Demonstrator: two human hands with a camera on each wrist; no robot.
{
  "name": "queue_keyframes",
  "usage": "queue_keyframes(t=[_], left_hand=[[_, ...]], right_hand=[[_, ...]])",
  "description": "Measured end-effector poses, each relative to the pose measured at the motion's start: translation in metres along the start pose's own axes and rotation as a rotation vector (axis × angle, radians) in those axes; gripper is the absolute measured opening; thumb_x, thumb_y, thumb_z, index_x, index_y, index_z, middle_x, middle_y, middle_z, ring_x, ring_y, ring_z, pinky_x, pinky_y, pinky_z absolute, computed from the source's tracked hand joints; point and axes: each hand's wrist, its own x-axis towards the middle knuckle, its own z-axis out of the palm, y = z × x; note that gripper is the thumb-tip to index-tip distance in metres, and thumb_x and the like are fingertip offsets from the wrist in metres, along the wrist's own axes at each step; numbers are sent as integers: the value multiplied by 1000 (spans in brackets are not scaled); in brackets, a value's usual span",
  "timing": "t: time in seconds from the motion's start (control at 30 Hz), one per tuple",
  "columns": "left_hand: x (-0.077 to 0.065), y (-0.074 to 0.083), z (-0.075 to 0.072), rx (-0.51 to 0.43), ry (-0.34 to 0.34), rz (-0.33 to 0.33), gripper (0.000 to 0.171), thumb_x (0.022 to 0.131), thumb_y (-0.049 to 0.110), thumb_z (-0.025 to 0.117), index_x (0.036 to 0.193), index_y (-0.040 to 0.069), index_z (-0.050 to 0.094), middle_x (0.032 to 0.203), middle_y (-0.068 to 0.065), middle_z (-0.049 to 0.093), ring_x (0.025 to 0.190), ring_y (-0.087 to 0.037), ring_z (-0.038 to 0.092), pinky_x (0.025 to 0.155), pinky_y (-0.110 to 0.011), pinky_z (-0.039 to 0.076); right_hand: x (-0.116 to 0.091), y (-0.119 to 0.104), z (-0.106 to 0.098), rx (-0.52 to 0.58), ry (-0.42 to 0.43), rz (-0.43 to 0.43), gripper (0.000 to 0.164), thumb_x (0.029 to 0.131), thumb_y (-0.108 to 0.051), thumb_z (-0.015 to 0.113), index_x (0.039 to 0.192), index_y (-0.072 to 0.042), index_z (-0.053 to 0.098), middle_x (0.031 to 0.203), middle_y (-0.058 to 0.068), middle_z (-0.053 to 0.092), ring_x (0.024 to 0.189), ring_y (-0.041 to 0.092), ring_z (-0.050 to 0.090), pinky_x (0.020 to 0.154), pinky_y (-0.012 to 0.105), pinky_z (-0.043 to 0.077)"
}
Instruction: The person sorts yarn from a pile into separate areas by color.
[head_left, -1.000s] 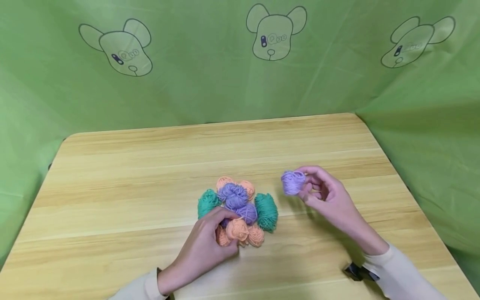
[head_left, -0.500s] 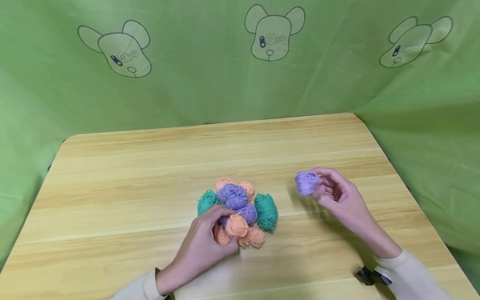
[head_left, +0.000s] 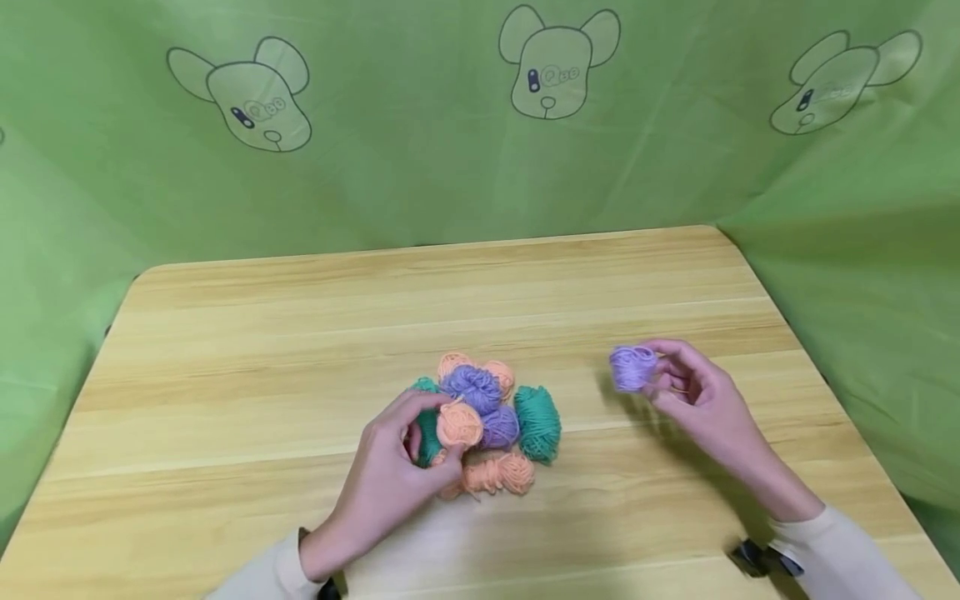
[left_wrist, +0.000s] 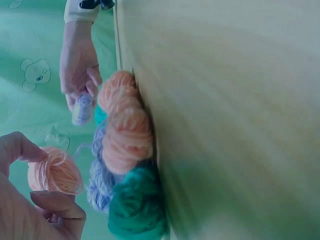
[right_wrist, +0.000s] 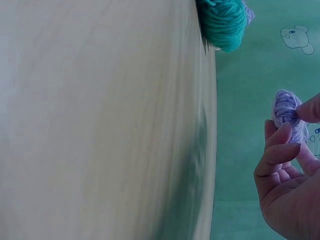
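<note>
My left hand [head_left: 386,471] pinches a peach ball of yarn [head_left: 459,425] between thumb and fingers, raised above the pile; the left wrist view shows the peach ball [left_wrist: 54,171] apart from the others. To the right, my right hand [head_left: 701,396] holds a small purple ball of yarn [head_left: 632,368] in its fingertips over the table. The purple ball [right_wrist: 287,112] is pinched by thumb and fingers in the right wrist view. Below and beyond the left hand lie purple yarn balls [head_left: 472,387], a green skein [head_left: 538,423] and a peach skein [head_left: 504,473]. Another green skein [head_left: 427,429] is partly hidden behind the left hand.
The pile rests near the middle of a light wooden table [head_left: 262,358]. Two peach balls [head_left: 454,364] sit at its far side. Green cloth [head_left: 405,167] with printed bear heads hangs behind and at both sides of the table.
My right hand has moved to the right with the purple yarn ball. My left hand has lifted the peach ball and shifted slightly left, uncovering the peach skein beneath.
</note>
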Motion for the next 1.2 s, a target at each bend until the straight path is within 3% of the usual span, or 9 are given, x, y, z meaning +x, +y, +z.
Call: queue_keyframes(t=[0.13, 0.27, 0.63, 1.2], left_hand=[[2, -1, -10, -40, 31, -23, 53, 79, 0, 87, 129, 9, 74, 85, -7, 61, 63, -14, 48, 48, -24, 42], [5, -2, -20, -53, 65, -24, 53, 78, -2, 86, 129, 10, 75, 79, -5, 54, 63, -13, 47, 46, -24, 42], [5, -4, -39, -73, 134, -88, 54, 80, -3, 87, 129, 17, 75, 76, -4, 50, 57, -11, 44, 39, -24, 38], [3, -14, -72, -49, 237, -174, 49, 85, -4, 86, 129, 13, 75, 75, -13, 49, 52, -9, 40, 40, -22, 35]], right_hand=[[-1, 1, -3, -13, 2, 11, 53, 95, 14, 68, 145, 3, 57, 110, 0, 71, 88, 14, 64, 65, 21, 53], [-3, 5, -6, -27, 10, 32, 53, 95, 12, 69, 145, 3, 57, 109, -1, 71, 86, 15, 63, 62, 22, 53], [-2, 13, -12, -79, 8, 49, 51, 95, 11, 68, 144, 2, 58, 106, 0, 70, 82, 16, 62, 60, 25, 53], [-2, 17, -25, -125, 26, 161, 51, 101, 3, 71, 149, 3, 55, 101, -1, 68, 76, 10, 58, 57, 23, 51]])
